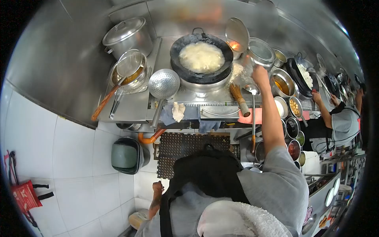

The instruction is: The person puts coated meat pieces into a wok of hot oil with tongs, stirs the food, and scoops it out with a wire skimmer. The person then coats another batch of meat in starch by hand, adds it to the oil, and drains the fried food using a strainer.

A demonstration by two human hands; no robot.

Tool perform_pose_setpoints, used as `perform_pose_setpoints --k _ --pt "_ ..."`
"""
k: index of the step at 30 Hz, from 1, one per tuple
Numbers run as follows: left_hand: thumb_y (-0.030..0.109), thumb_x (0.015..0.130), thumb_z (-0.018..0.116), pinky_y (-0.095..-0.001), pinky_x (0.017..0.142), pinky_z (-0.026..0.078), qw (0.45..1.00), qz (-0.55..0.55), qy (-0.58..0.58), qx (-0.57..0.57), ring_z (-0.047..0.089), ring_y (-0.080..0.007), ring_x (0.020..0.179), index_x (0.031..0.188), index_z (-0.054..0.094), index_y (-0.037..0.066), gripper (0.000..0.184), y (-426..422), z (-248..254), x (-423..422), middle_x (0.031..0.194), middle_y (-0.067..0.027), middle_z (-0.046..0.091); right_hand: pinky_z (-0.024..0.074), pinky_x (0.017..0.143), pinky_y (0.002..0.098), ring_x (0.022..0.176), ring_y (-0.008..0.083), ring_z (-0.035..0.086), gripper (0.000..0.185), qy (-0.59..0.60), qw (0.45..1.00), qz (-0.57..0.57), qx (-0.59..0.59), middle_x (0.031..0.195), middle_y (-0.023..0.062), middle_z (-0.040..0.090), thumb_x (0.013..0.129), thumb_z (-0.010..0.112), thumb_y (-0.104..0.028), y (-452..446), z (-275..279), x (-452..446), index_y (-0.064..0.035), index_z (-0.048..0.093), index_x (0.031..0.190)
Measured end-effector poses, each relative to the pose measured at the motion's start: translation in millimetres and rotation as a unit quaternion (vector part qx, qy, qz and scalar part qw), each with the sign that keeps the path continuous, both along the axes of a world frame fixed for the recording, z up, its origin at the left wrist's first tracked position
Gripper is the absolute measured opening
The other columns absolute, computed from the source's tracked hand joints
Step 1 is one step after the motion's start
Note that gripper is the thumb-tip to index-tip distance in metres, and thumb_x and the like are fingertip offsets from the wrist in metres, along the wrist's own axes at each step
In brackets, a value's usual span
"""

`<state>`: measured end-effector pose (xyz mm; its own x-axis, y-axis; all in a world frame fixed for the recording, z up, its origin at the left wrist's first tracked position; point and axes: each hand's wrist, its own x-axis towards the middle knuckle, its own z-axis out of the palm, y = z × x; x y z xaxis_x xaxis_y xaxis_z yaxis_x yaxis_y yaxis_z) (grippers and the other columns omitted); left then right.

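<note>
My right hand (259, 76) reaches forward past the wok's right side, fingers closed; what they hold, if anything, is too blurred to make out. Close by it are a lidded steel pot (262, 53), a ladle (252, 90) with a long wooden-ended handle, and a steel pot of brown liquid (282, 83). Pale foaming food (201, 57) bubbles in the black wok (177, 49) on the burner. A bamboo brush (239, 96) lies right of the wok's front. My left hand (158, 187) hangs low at my side, fingers curled, with nothing visible in it.
A perforated skimmer (164, 84) lies left of the wok. Behind it are a strainer (131, 63) over a bowl and a big lidded pot (125, 33). Several ingredient containers (292, 127) line the right side, where another person (335, 122) works. A bin (126, 155) stands lower left.
</note>
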<state>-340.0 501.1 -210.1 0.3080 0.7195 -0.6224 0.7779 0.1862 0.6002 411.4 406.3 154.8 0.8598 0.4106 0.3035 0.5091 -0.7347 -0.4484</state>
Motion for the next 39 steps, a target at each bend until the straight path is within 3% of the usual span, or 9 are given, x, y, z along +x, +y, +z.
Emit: perform_pose_setpoints --k 4,8,12,15,27,33,36,38,39 --pt "0.025 0.085 0.053 -0.0347 0.038 0.048 0.889 -0.386 0.112 0.219 0.061 -0.0243 0.053 0.079 0.056 -0.002 0.027 5 -32 -15 0.067 -0.0136 0.060 0.0490 0.056 0.0398 0.062 0.0303 0.063 0.020 0.041 0.981 0.066 -0.177 0.072 0.0215 0.063 0.078 0.059 -0.011 56 -5 23 0.0046 0.060 0.091" --pt "0.023 0.084 0.054 -0.0354 0.040 0.047 0.998 0.010 -0.023 0.058 0.060 -0.0252 0.054 0.085 0.056 -0.001 0.025 -2 -46 4 0.067 -0.0130 0.058 0.0352 0.034 0.0242 0.038 0.0087 0.046 0.013 0.512 0.851 0.112 0.026 0.058 0.0030 0.055 0.086 0.053 -0.011 64 -32 12 0.0002 0.056 0.079" --pt "0.021 0.085 0.051 -0.0382 0.043 0.045 0.996 0.026 -0.077 0.021 0.060 -0.0237 0.056 0.090 0.056 0.002 0.021 -11 -56 -2 0.065 -0.0092 0.057 0.0246 0.032 0.0161 0.037 0.0020 0.033 0.016 0.656 0.710 0.099 0.236 0.055 -0.0050 0.040 0.092 0.045 -0.011 63 -58 -27 -0.0039 0.049 0.079" --pt "0.020 0.085 0.055 -0.0399 0.047 0.046 0.859 -0.390 0.122 0.309 0.060 -0.0217 0.057 0.085 0.057 0.003 0.017 -8 -63 -18 0.060 -0.0062 0.058 0.0233 0.030 0.0167 0.037 0.0020 0.032 0.014 0.604 0.754 0.159 0.203 0.056 -0.0041 0.041 0.093 0.046 -0.012 39 -60 -40 -0.0037 0.049 0.082" --pt "0.033 0.076 0.056 -0.0465 0.064 0.048 0.934 -0.272 0.156 0.174 0.062 -0.0376 0.072 0.073 0.063 0.005 0.029 32 -27 -17 0.070 -0.0167 0.063 0.0287 0.032 0.0217 0.041 0.0070 0.040 0.011 0.466 0.841 0.039 0.272 0.059 0.0013 0.049 0.086 0.042 -0.008 42 -40 -48 -0.0022 0.050 0.085" --pt "0.024 0.083 0.059 -0.0359 0.046 0.048 0.808 -0.450 0.163 0.344 0.059 -0.0170 0.058 0.085 0.055 0.006 0.019 63 -41 -8 0.065 -0.0008 0.057 0.0345 0.033 0.0308 0.038 0.0142 0.050 0.028 0.308 0.937 0.012 0.161 0.059 0.0101 0.061 0.084 0.051 -0.015 38 -28 -10 0.0025 0.057 0.063" --pt "0.019 0.080 0.062 -0.0311 0.046 0.048 0.891 -0.368 0.127 0.232 0.060 -0.0164 0.058 0.082 0.054 0.008 0.013 68 -20 2 0.067 -0.0003 0.056 0.0354 0.035 0.0304 0.041 0.0141 0.053 0.027 0.040 0.989 0.124 -0.073 0.059 0.0102 0.060 0.083 0.050 -0.014 30 -46 24 0.0021 0.058 0.063" --pt "0.017 0.081 0.060 -0.0281 0.044 0.048 0.825 -0.443 0.190 0.296 0.060 -0.0158 0.059 0.080 0.054 0.008 0.010 66 -1 13 0.068 -0.0006 0.056 0.0323 0.034 0.0275 0.039 0.0115 0.046 0.018 0.291 0.947 0.018 0.137 0.059 0.0035 0.057 0.085 0.042 -0.010 21 -13 -1 -0.0010 0.056 0.079" --pt "0.016 0.079 0.062 -0.0285 0.045 0.048 0.948 -0.245 0.153 0.132 0.060 -0.0160 0.059 0.079 0.055 0.008 0.011 57 37 30 0.067 -0.0011 0.056 0.0323 0.034 0.0275 0.039 0.0115 0.046 0.018 0.291 0.947 0.015 0.138 0.059 0.0035 0.057 0.085 0.042 -0.010 14 -10 -3 -0.0010 0.056 0.079"
